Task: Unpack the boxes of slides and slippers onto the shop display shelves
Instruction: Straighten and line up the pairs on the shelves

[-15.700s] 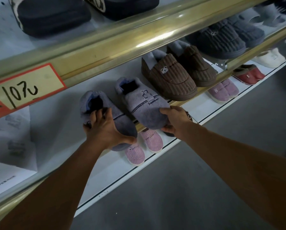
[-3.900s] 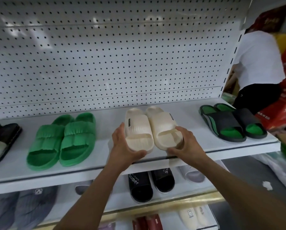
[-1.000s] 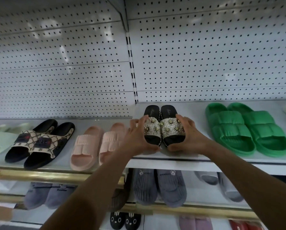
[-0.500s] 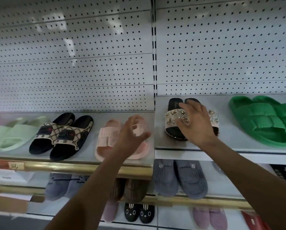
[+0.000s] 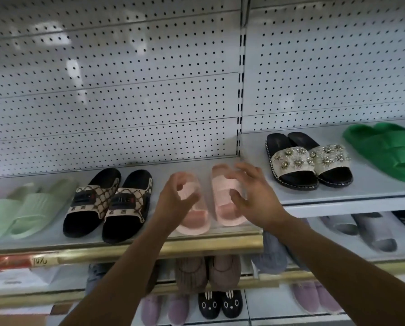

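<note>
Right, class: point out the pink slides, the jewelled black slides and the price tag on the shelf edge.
pink slides [image 5: 227, 196]: head view, strap of the right-hand slide.
jewelled black slides [image 5: 293, 160]: head view, studded strap of the left-hand slide.
price tag [image 5: 20, 261]: head view, red label face.

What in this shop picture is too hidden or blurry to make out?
Head view:
- Pink slides: partly covered by both hands; contact unclear from motion blur.
- Green slides: cut off by the right edge.
- Price tag: writing too small and blurred.
- Brown slippers: toes hidden by the gold rail.
</note>
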### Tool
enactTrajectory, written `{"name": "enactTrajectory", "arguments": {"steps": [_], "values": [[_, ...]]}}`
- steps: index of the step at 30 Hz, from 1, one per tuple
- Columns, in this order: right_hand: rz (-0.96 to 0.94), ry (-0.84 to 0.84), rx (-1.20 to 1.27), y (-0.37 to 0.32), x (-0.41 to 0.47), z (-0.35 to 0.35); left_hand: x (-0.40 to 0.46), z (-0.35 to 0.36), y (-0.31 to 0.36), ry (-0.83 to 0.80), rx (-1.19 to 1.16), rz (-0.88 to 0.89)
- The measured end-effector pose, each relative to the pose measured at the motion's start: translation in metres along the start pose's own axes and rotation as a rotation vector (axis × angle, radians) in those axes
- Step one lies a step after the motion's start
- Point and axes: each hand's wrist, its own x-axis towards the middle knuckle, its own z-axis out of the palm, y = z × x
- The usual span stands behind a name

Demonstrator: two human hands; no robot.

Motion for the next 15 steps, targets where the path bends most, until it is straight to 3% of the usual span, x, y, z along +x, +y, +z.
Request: {"name": "enactTrajectory", "arguments": {"steps": [6,11,15], "values": [[0.237,-0.142,-0.088,-0.013,-0.001,0.032,0.008,-0.023,-0.038,-0.043,0.182,0.041],[0.500,-0.316,-0.085,-0.004,-0.004,0.057,0.008,-0.028,-0.072,-0.140,0.226,-0.103],[0.610,-0.301,-0.026,0.004,-0.001,0.073,0.004,-0.025,-0.081,-0.266,0.248,-0.173]]}}
